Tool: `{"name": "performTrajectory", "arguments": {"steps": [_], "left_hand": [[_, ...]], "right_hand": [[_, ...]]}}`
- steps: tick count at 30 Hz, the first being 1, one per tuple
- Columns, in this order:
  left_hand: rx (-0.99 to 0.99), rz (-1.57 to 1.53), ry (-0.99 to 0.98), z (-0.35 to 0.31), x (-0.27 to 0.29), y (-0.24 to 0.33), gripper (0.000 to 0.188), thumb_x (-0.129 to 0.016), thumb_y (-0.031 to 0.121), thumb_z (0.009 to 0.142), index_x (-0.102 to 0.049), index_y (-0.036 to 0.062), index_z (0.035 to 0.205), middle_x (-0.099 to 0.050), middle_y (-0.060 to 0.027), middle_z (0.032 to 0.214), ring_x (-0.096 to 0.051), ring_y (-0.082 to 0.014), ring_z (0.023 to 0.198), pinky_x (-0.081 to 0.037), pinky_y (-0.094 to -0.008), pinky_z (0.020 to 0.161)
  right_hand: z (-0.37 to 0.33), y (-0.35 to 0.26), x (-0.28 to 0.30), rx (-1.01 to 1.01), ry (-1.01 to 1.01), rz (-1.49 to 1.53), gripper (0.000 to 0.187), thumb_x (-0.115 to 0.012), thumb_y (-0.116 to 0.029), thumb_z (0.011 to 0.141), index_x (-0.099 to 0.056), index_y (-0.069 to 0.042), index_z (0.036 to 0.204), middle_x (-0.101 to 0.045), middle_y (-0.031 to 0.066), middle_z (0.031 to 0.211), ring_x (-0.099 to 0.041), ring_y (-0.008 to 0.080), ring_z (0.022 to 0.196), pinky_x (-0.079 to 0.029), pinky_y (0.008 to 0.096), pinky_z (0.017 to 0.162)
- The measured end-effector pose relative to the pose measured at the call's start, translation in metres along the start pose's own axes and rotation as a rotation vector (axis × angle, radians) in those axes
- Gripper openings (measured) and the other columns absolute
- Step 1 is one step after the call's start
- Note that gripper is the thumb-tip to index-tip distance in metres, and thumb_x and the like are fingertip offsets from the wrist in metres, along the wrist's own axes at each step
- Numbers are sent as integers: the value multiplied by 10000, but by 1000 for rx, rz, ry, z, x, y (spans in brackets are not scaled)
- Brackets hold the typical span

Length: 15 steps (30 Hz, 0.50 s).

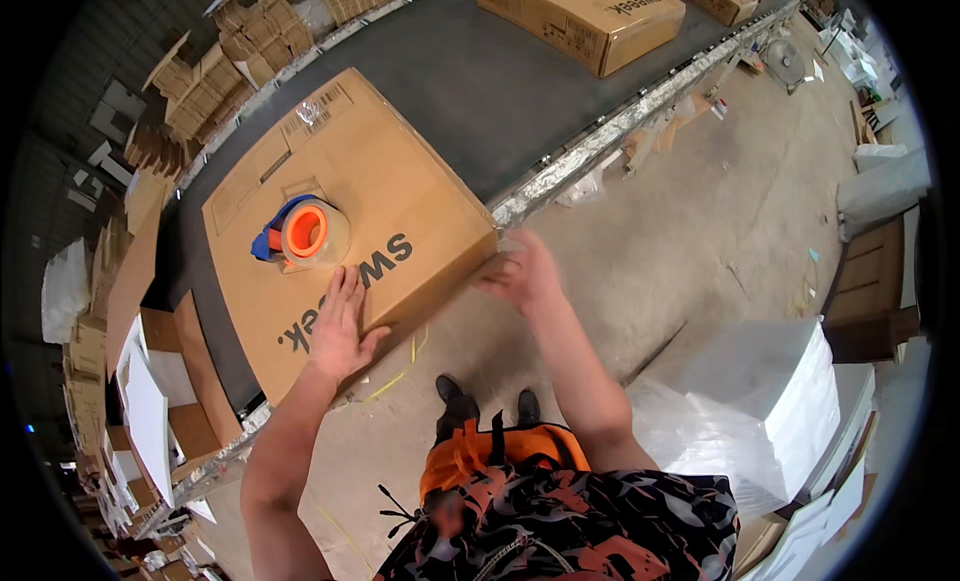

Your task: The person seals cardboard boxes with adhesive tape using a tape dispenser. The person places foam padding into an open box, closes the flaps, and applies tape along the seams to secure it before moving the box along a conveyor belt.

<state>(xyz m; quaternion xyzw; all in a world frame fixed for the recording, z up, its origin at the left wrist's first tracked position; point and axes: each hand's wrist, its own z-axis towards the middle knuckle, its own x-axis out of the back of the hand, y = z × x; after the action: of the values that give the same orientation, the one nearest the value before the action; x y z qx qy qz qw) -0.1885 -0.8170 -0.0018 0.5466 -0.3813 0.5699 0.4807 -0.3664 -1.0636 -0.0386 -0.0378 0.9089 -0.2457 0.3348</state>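
Note:
A large closed cardboard box (330, 171) lies on the dark conveyor belt in front of me, its near side toward me. On its top rests a tape dispenser (268, 243) with a blue body and a roll of clear tape (340, 243) around an orange core. My left hand (342, 331) lies flat on the box top near its front edge, close to the dark print, fingers stretched out. At the box's right front corner is my right hand (522, 271), slightly blurred, its fingers apart and a little bent. Whether it touches the corner is hard to make out.
More cardboard boxes (600, 21) sit farther along the conveyor belt (440, 91). An opened carton with white panels (150, 411) stands at the left. Stacked flat cardboard (200, 86) lines the far side. Behind me at right is a plastic-wrapped white stack (740, 411); a fan (783, 63) stands beyond.

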Motion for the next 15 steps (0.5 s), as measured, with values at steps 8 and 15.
{"name": "performTrajectory", "arguments": {"steps": [8, 15], "left_hand": [[-96, 110, -36, 8, 13, 1, 946, -826, 311, 559, -426, -22, 1349, -307, -302, 1456, -292, -494, 1345, -280, -527, 1106], [-96, 3, 35, 17, 8, 5, 781, -815, 240, 533, -560, 49, 1246, -494, -232, 1348, -478, -427, 1239, -412, -475, 1038]], "right_hand": [[-18, -1, 1, 294, 100, -504, 523, -605, -304, 768, -567, 44, 1156, -615, 234, 1062, -615, 306, 979, -513, 462, 826], [31, 12, -41, 1982, 75, -1533, 404, -507, -297, 762, -677, -14, 994, -651, 169, 1088, -597, 346, 1080, -430, 462, 962]]}}
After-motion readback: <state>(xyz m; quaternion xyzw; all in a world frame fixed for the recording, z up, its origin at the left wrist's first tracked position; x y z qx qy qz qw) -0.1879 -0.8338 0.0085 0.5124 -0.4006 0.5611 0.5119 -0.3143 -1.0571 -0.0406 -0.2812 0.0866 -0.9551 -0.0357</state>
